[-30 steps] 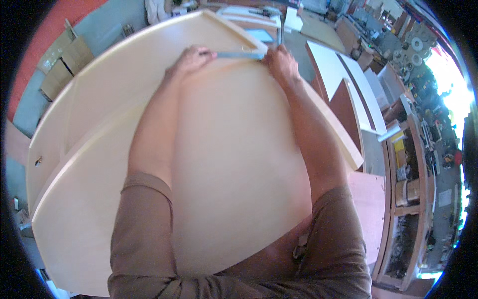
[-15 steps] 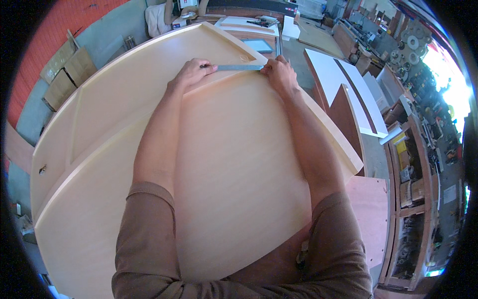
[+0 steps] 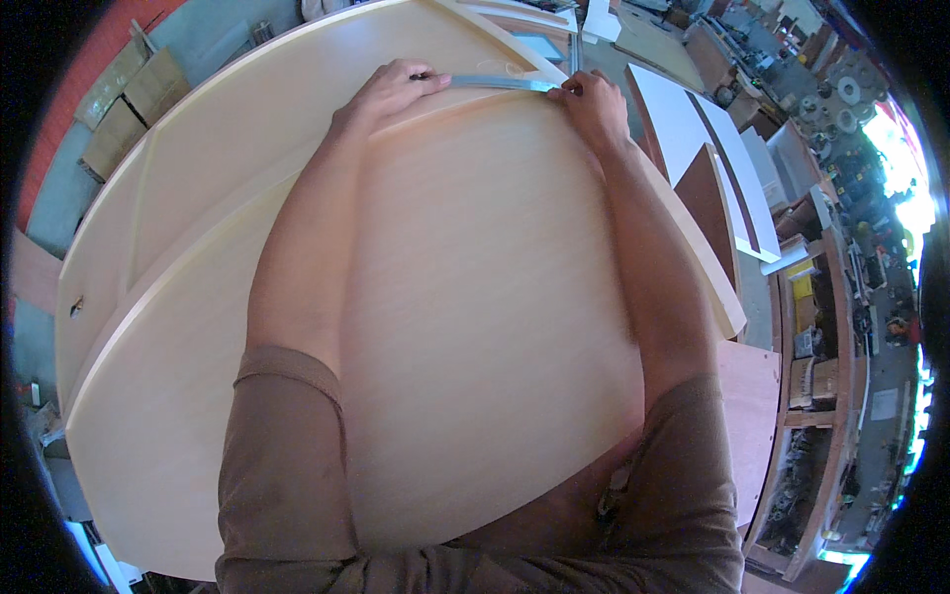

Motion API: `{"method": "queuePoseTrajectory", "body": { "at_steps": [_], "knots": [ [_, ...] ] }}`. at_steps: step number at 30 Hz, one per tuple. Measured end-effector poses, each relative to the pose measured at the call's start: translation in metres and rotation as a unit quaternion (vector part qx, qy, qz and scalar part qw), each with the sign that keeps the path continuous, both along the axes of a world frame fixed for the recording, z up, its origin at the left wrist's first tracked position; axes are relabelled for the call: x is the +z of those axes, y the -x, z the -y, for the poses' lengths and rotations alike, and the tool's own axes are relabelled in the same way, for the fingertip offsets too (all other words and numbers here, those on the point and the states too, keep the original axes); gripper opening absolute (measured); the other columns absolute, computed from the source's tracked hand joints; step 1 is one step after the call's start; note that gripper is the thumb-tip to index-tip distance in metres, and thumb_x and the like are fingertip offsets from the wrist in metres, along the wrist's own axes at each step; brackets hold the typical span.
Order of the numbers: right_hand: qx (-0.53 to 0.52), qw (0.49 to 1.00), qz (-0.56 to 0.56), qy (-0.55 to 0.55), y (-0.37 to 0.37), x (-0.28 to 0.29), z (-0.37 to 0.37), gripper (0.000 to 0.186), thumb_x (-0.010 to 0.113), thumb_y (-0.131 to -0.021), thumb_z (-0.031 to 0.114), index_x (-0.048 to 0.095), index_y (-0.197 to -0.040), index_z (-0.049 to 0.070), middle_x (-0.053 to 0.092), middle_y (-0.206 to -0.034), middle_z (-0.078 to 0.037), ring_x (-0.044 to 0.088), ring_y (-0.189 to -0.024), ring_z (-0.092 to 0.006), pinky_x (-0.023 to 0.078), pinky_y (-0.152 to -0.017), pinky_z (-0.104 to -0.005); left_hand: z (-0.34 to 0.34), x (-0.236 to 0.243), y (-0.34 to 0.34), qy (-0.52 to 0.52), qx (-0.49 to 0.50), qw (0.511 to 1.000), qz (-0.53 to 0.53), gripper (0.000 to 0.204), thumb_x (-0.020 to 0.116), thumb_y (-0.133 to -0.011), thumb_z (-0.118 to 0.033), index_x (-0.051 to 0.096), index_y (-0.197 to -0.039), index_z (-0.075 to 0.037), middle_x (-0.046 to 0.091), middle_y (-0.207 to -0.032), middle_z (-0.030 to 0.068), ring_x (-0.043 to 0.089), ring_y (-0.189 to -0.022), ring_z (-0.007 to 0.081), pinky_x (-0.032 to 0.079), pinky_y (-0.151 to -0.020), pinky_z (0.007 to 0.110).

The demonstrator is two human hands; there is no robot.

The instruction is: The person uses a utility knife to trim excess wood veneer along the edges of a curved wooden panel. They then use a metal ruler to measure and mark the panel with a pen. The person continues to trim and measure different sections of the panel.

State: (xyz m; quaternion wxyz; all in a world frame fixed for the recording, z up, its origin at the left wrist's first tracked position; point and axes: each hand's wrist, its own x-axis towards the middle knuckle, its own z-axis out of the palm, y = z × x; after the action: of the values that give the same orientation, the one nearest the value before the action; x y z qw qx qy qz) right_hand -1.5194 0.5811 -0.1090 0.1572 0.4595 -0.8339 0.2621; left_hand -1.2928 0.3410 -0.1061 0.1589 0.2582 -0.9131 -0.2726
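Observation:
My two arms reach forward over a large pale wooden panel (image 3: 475, 346) framed by raised strips of wood. Between my hands spans a flat, narrow, blue-grey metal strip (image 3: 495, 82), lying along the top of a dividing batten near the panel's far right side. Closed round its left end is my left hand (image 3: 389, 96), with a dark bit showing by the thumb. My right hand (image 3: 597, 107) pinches the other end above the right edge strip (image 3: 717, 287). The strip's ends are hidden by my fingers, and its exact kind is unclear.
White boards with a dark stripe (image 3: 708, 148) lie to the right, beside an upright brown board (image 3: 708, 198). A wooden shelf (image 3: 831, 327) full of goods stands further right. Wood offcuts (image 3: 119, 139) lean against the wall at left.
The view has tilted downward, so panel and hands sit higher in the picture. Both hands still hold the metal strip over the batten, and it now looks slightly bowed.

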Motion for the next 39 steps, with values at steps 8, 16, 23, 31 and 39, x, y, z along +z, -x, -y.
{"method": "queuePoseTrajectory", "body": {
  "at_steps": [8, 16, 23, 31, 39],
  "knots": [
    [0.028, 0.998, 0.027, 0.039, 0.007, -0.006, -0.005, 0.044, 0.084, -0.085, 0.038, 0.075, -0.115, 0.007, 0.075, -0.104, -0.013, 0.073, -0.094, -0.0283, 0.058, -0.086, -0.0416, 0.002, -0.002, 0.002, 0.030, -0.009, 1.000, -0.004, 0.062, 0.066, -0.091, -0.066, 0.075, -0.124, -0.014, 0.073, -0.122, 0.0139, 0.067, -0.116, 0.0317, 0.049, -0.103, 0.045],
    [-0.027, 0.999, -0.001, 0.043, -0.007, -0.009, 0.008, 0.037, 0.075, -0.093, 0.037, 0.073, -0.119, 0.012, 0.070, -0.121, -0.014, 0.068, -0.114, -0.0351, 0.053, -0.098, -0.0487, 0.000, -0.003, 0.002, 0.008, 0.054, 0.997, -0.062, 0.059, 0.062, -0.097, -0.062, 0.074, -0.118, -0.008, 0.075, -0.115, 0.0169, 0.068, -0.111, 0.0308, 0.049, -0.099, 0.044],
    [0.100, 0.982, -0.154, 0.031, -0.022, -0.020, 0.012, 0.023, 0.063, -0.096, 0.019, 0.073, -0.116, 0.011, 0.069, -0.124, -0.012, 0.063, -0.122, -0.0357, 0.053, -0.100, -0.0495, 0.022, -0.005, 0.000, -0.002, 0.207, 0.972, -0.108, 0.063, 0.057, -0.096, -0.067, 0.076, -0.118, -0.011, 0.075, -0.115, 0.0168, 0.068, -0.113, 0.0345, 0.051, -0.098, 0.045],
    [0.132, 0.989, -0.060, 0.038, -0.029, -0.008, 0.028, 0.018, 0.065, -0.096, 0.016, 0.074, -0.109, 0.009, 0.071, -0.118, -0.012, 0.067, -0.111, -0.0379, 0.055, -0.096, -0.0473, 0.037, -0.013, -0.002, -0.078, 0.274, 0.933, -0.219, 0.065, 0.056, -0.095, -0.071, 0.079, -0.109, -0.011, 0.075, -0.114, 0.0157, 0.069, -0.112, 0.0344, 0.051, -0.098, 0.045],
    [0.056, 0.996, 0.031, 0.061, 0.031, -0.020, 0.040, 0.026, 0.050, -0.101, 0.014, 0.071, -0.113, 0.005, 0.072, -0.114, -0.023, 0.069, -0.107, -0.0393, 0.052, -0.094, -0.0503, 0.010, -0.022, -0.013, -0.214, 0.244, 0.841, -0.432, 0.065, 0.050, -0.101, -0.065, 0.073, -0.117, -0.006, 0.074, -0.105, 0.0222, 0.069, -0.110, 0.0376, 0.053, -0.091, 0.050]
  ]
}}
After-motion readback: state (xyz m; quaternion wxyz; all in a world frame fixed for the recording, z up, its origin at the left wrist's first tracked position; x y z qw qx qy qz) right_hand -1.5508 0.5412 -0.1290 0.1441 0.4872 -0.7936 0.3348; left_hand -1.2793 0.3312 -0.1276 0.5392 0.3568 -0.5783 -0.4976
